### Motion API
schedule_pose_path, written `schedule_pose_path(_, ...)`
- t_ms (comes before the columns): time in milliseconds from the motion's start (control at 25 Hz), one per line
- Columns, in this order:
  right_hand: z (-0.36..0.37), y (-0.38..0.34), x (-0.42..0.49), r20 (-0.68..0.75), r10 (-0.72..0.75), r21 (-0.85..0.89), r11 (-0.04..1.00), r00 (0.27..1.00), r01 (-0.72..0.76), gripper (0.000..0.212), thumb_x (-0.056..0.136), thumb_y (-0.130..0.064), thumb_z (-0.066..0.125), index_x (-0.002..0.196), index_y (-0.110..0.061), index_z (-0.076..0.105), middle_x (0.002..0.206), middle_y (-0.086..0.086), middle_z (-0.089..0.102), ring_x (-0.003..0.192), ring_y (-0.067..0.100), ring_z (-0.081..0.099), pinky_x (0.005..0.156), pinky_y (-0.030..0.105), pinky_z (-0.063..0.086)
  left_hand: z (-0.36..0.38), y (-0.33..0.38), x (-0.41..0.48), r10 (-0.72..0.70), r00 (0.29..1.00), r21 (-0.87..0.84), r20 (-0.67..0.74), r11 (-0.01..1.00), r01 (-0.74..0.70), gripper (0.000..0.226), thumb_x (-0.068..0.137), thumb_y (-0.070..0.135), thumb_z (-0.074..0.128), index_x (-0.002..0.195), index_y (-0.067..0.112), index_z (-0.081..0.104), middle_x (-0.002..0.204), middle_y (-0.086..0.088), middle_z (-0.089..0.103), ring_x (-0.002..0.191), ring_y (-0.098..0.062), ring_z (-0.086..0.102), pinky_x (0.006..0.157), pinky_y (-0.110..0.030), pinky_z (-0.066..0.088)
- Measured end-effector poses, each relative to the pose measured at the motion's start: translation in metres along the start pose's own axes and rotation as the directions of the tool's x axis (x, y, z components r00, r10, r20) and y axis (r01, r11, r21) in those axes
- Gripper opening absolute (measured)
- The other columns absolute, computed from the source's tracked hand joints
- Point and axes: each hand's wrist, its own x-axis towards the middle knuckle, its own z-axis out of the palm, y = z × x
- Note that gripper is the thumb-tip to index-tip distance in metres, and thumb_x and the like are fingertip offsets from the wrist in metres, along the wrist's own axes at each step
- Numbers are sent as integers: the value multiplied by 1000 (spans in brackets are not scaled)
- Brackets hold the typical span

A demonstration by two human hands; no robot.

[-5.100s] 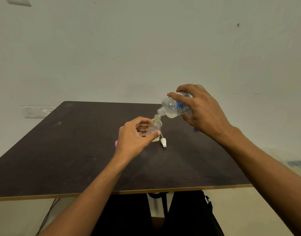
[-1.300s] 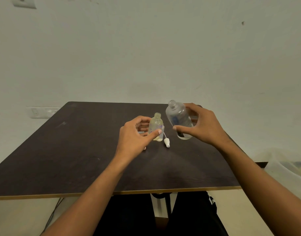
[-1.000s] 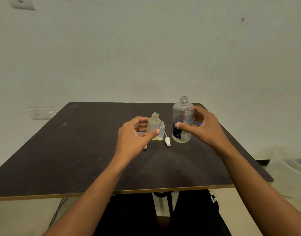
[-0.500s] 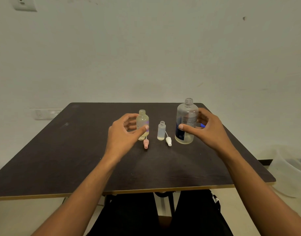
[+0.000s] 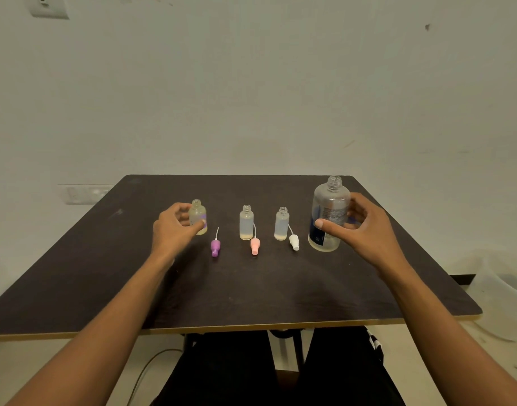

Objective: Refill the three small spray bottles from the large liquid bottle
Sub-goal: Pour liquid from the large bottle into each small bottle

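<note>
While the large bottle (image 5: 329, 215) stands uncapped at the right of the table (image 5: 105, 273) in the head view, it is gripped by the right hand (image 5: 365, 230). Leftmost spray bottle (image 5: 197, 217) is held by the left hand (image 5: 172, 230). Middle bottle (image 5: 246, 222) and right bottle (image 5: 281, 224) are barely filled. Next pour is judged due there; narrow mouths must be aligned closely.

L forearm (image 5: 111, 317) and R forearm (image 5: 444, 323) bare, reach fwd from bottom corners over worktop (image 5: 251, 291), converging a little. L hand (image 5: 174, 230): back twd camera, thumb across front of small bottle (image 5: 197, 214), fingers (image 5: 179, 207) curled round its far side, grips it. R hand (image 5: 368, 230): thumb on front of large bottle (image 5: 329, 206), fingers curled behind it, holds it upright. Hands well apart.
</note>
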Motion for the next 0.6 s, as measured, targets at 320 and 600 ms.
schedule_pose_path(320, -4, 10, -3, -31, 3, 1, 1000, 1000, -3, 79, 70, -58, 86, 139, -29, 59, 133, -7, 67, 121, 14, 65, 91, 15, 52, 8, -19, 7, -44, 999, 51, -24, 998, 45, 44, 80, 16, 88, 119, 20, 68, 109, 1, 76, 95, -10, 73, 89, -33, 60)
schedule_pose_path(600, -7, 12, -2, -41, 19, 8, 1000, 999, -19, 79, 70, -58, 86, 139, -31, 58, 134, -9, 66, 121, 13, 65, 89, 11, 49, 1, -18, 6, -11, 1000, 99, 18, 995, 9, 68, 81, 25, 89, 141, 19, 58, 135, -3, 69, 121, -19, 67, 106, -41, 54)
